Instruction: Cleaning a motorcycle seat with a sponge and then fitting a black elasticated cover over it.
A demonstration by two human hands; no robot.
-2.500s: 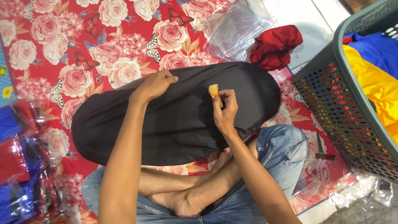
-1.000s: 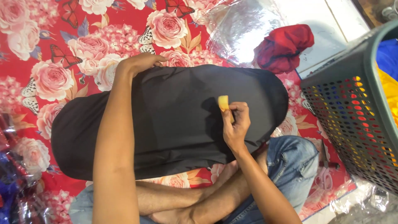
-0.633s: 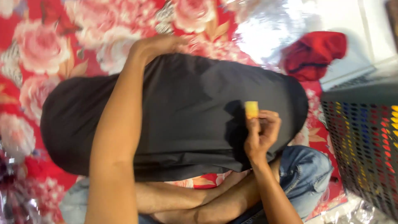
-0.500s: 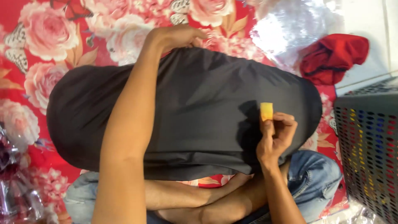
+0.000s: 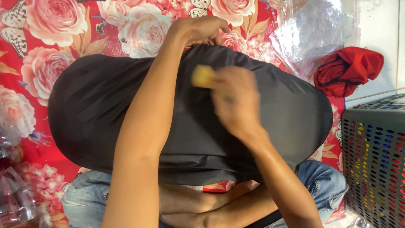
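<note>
my left hand (image 5: pixel 201 30) pins the far edge of the black cloth (image 5: pixel 93 109) spread across my lap; my right hand (image 5: pixel 236 99) pinches a yellow chalk piece (image 5: pixel 203 76) above it. loose fabric could skew the mark.

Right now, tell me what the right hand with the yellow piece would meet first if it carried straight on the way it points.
Most likely the left forearm: the right hand points its yellow piece left across the black cloth toward it. Motion blur leaves depth unclear.

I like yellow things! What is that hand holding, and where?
The right hand pinches a small yellow piece by its lower end; blur hides the exact grip.
</note>
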